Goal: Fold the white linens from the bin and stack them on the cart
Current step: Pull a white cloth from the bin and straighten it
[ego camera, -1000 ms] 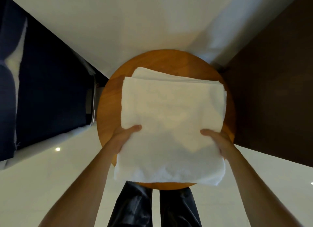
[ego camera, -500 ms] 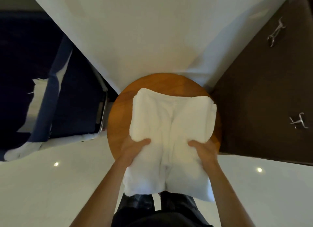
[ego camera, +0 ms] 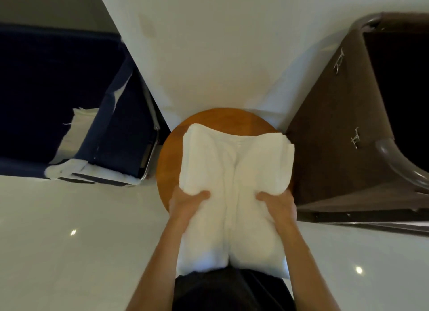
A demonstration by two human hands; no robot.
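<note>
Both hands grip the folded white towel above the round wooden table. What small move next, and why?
Probably lift the folded white towel clear and carry it right toward the brown cart: the left hand and right hand grip its sides, it looks folded, and its far end sits over the round wooden table.

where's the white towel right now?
Head view, centre: the white towel is gripped by left hand and right hand over the round wooden table, between blue bin left and brown container right.

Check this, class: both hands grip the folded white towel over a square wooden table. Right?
No. The head view shows a round wooden table, not a square one. The left hand and right hand do grip the folded white towel.
</note>
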